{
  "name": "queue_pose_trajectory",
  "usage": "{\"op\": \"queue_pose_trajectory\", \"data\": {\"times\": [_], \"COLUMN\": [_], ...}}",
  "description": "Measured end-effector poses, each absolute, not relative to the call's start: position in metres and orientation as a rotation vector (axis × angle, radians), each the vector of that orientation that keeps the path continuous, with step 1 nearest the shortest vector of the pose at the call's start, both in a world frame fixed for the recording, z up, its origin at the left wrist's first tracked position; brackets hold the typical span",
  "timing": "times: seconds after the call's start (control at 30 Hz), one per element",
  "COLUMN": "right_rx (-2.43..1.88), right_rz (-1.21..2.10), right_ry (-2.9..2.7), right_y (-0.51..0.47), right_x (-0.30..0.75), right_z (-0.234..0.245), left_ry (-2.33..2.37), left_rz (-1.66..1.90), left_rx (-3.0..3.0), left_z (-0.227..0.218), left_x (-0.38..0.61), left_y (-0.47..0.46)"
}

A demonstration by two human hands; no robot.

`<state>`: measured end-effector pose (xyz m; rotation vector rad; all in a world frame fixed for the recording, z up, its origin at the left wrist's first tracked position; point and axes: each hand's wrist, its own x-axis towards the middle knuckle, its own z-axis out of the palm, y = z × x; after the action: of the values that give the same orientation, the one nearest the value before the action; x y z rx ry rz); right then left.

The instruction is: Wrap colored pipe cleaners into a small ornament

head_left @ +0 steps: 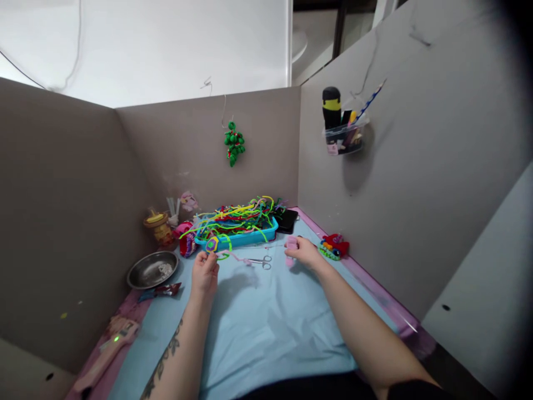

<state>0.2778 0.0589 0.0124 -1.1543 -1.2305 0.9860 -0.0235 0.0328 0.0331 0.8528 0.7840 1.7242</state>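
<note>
My left hand (205,273) is closed in a pinch at the lower edge of a small round piece (212,244) with purple, yellow and green rings. A green fuzzy stem curves beside it, and a thin pink strand (235,256) trails to the right from near my fingers. My right hand (307,253) is closed on a pink fuzzy bundle (291,251), held upright above the cloth. Between my hands, a pair of small metal scissors (262,261) lies on the light blue cloth (275,322).
Behind my hands, a blue tray (250,239) overflows with coloured pipe cleaners (237,216). A metal bowl (153,270) and a pink glue gun (109,350) are left; a red piece (335,244) lies right. Grey panels enclose the table, with a plastic tub (345,139) hanging.
</note>
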Motion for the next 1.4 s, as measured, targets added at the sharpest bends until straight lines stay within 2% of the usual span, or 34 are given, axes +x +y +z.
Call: {"op": "queue_pose_trajectory", "data": {"times": [0.07,0.2,0.37,0.57,0.77,1.03,1.2,1.4], "right_rx": [-1.265,-1.406,-1.392,-0.913,-0.938,-1.034,-1.109,-1.084], "right_rz": [0.801,0.683,0.224,0.490,0.888,0.601,0.537,0.408], "right_ry": [-1.191,-1.122,-1.106,-1.621,-1.596,-1.718,-1.639,-1.778], "right_y": [0.063,0.069,0.059,0.015,0.004,0.025,0.029,0.034], "right_x": [0.277,0.279,0.273,0.210,0.176,0.213,0.220,0.225], "right_z": [0.007,0.001,0.010,0.027,0.017,0.017,0.018,0.014], "left_ry": [0.789,0.802,0.867,1.067,1.058,1.071,0.986,1.008], "left_rz": [1.710,1.691,1.692,1.672,1.659,1.671,1.505,1.544], "left_rx": [0.872,0.882,0.903,1.090,1.159,1.065,1.119,1.092], "left_z": [0.033,0.034,0.033,0.024,0.023,0.029,0.024,0.027], "left_x": [-0.023,-0.022,-0.014,0.010,0.022,0.011,0.014,0.017], "left_y": [0.032,0.031,0.029,0.020,0.013,0.017,0.017,0.015]}}
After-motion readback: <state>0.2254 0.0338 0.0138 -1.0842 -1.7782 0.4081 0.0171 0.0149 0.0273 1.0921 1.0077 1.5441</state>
